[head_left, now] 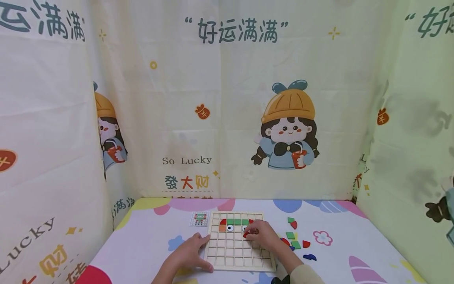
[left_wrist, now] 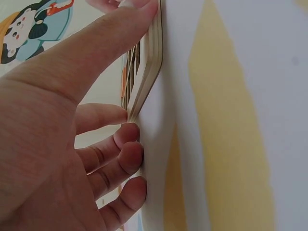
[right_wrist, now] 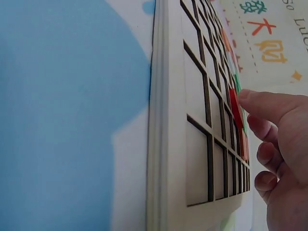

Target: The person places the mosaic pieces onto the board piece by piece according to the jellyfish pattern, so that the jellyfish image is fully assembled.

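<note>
A wooden grid board (head_left: pixel 244 267) lies on the table. Its upper rows hold green square tiles (head_left: pixel 237 222), red curved pieces (head_left: pixel 223 222), an orange tile (head_left: pixel 222 228) and round eye tiles (head_left: pixel 230 228). My left hand (head_left: pixel 189 252) touches the board's near left corner; in the left wrist view its straight thumb (left_wrist: pixel 103 45) lies along the edge. Over the board's right part, my right hand (head_left: pixel 264 234) pinches a red piece (right_wrist: pixel 236 108) just below an eye tile. Its fingers partly cover the upper right cells.
Left of the board's top lies a small pattern card (head_left: pixel 199 219). Right of it are scattered loose pieces: green squares (head_left: pixel 290 235), a red rounded piece (head_left: pixel 306 244) and dark blue pieces (head_left: pixel 309 257). Printed cloth walls (head_left: pixel 227 118) enclose the table's back and sides.
</note>
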`<state>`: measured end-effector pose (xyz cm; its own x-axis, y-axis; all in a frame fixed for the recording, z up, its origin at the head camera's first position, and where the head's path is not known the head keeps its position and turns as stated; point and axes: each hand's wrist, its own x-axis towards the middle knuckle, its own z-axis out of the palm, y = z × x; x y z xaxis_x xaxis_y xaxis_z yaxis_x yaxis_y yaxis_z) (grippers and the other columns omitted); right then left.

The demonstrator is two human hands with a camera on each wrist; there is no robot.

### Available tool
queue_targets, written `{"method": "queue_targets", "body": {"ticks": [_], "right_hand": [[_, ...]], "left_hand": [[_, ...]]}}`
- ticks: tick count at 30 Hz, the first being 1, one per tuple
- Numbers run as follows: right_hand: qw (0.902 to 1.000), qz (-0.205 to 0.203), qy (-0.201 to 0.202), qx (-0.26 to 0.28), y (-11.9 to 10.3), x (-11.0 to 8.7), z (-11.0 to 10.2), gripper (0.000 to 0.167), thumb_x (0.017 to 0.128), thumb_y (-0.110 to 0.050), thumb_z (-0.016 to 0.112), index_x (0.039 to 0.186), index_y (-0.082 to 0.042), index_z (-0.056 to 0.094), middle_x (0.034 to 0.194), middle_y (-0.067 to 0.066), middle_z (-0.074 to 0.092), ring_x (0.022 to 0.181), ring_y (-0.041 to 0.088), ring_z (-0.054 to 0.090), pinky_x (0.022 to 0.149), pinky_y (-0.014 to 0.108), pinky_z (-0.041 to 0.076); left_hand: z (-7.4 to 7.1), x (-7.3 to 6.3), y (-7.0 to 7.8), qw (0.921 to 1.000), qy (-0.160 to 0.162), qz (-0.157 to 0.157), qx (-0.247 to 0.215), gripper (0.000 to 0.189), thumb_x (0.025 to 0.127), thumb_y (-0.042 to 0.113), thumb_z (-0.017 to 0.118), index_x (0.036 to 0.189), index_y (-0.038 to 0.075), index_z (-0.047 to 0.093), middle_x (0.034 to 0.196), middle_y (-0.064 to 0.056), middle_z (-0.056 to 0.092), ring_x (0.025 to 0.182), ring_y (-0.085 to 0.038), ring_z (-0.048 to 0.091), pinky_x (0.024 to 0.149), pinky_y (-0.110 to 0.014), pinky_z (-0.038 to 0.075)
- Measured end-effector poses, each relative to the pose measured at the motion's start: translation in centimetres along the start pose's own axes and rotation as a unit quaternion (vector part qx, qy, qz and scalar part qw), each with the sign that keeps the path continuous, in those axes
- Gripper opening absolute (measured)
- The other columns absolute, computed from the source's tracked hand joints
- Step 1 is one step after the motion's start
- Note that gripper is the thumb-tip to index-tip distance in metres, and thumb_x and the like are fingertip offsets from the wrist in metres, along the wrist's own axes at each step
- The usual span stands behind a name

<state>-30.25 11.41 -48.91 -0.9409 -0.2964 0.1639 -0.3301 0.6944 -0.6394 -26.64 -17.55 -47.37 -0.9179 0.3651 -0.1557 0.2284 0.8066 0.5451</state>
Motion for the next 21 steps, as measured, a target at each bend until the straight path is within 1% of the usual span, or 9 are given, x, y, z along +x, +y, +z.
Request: {"method": "queue_targets", "body": {"ticks": [3, 6, 8, 11, 15, 17, 21], "right_hand": [[0.9997, -0.001, -0.009, -0.022, -0.1, 0.1, 0.1, 0.006, 0.084, -0.017, 0.074, 0.087, -0.021, 0.077, 0.082, -0.007, 0.058, 0.08, 0.01, 0.048, 0.07, 0.027, 0.044], [0.9994, -0.005, -0.016, -0.029, -0.2, 0.0, -0.2, 0.008, 0.085, -0.015, 0.073, 0.086, -0.022, 0.076, 0.084, -0.008, 0.061, 0.081, 0.01, 0.05, 0.072, 0.028, 0.045], [0.9993, -0.015, -0.019, -0.028, -0.1, -0.2, -0.6, 0.009, 0.085, -0.012, 0.073, 0.086, -0.021, 0.076, 0.086, -0.008, 0.063, 0.084, 0.011, 0.052, 0.073, 0.03, 0.046], [0.9991, -0.023, -0.024, -0.026, 0.3, -0.5, -1.1, 0.014, 0.085, -0.008, 0.071, 0.085, -0.021, 0.075, 0.086, -0.008, 0.063, 0.084, 0.012, 0.052, 0.071, 0.029, 0.045], [0.9989, -0.028, -0.03, -0.023, 1.4, -0.8, -1.5, 0.021, 0.087, -0.006, 0.068, 0.079, -0.025, 0.075, 0.084, -0.009, 0.059, 0.078, 0.011, 0.048, 0.067, 0.023, 0.041], [0.9989, -0.032, -0.031, -0.017, 1.7, -0.9, -1.6, 0.023, 0.088, -0.006, 0.068, 0.076, -0.025, 0.074, 0.085, -0.009, 0.059, 0.079, 0.01, 0.048, 0.067, 0.022, 0.041], [0.9995, -0.02, -0.023, -0.005, 1.9, -1.2, -1.8, 0.022, 0.087, -0.008, 0.069, 0.075, -0.026, 0.073, 0.087, -0.01, 0.06, 0.08, 0.01, 0.049, 0.066, 0.021, 0.042]], "left_hand": [[0.1, 0.1, -0.1, 1.0, 0.0, -0.001, -0.003, 0.101, 0.058, 0.05, 0.088, 0.143, 0.013, 0.048, 0.097, -0.003, 0.045, 0.09, -0.019, 0.047, 0.076, -0.038, 0.042], [0.1, 0.1, -0.1, 1.0, 0.0, -0.003, -0.004, 0.102, 0.057, 0.05, 0.088, 0.143, 0.013, 0.048, 0.096, -0.003, 0.045, 0.09, -0.02, 0.047, 0.076, -0.038, 0.042], [0.1, 0.1, -0.1, 1.0, 0.001, -0.006, -0.005, 0.102, 0.057, 0.05, 0.088, 0.143, 0.014, 0.048, 0.097, -0.003, 0.045, 0.09, -0.02, 0.047, 0.076, -0.039, 0.043], [0.1, 0.1, -0.1, 1.0, 0.0, -0.008, -0.003, 0.102, 0.056, 0.05, 0.088, 0.143, 0.015, 0.048, 0.097, -0.004, 0.045, 0.09, -0.021, 0.047, 0.077, -0.039, 0.043], [0.1, 0.1, -0.1, 1.0, 0.002, -0.003, 0.001, 0.101, 0.058, 0.049, 0.088, 0.143, 0.013, 0.048, 0.096, -0.003, 0.045, 0.089, -0.02, 0.047, 0.076, -0.038, 0.042], [0.1, 0.0, -0.1, 1.0, 0.003, 0.0, 0.004, 0.1, 0.059, 0.049, 0.088, 0.143, 0.013, 0.048, 0.096, -0.003, 0.045, 0.089, -0.019, 0.046, 0.075, -0.037, 0.042], [0.1, 0.0, -0.1, 0.9999, 0.007, 0.003, 0.009, 0.099, 0.059, 0.05, 0.087, 0.143, 0.012, 0.049, 0.096, -0.002, 0.045, 0.089, -0.019, 0.046, 0.075, -0.037, 0.041]]}}
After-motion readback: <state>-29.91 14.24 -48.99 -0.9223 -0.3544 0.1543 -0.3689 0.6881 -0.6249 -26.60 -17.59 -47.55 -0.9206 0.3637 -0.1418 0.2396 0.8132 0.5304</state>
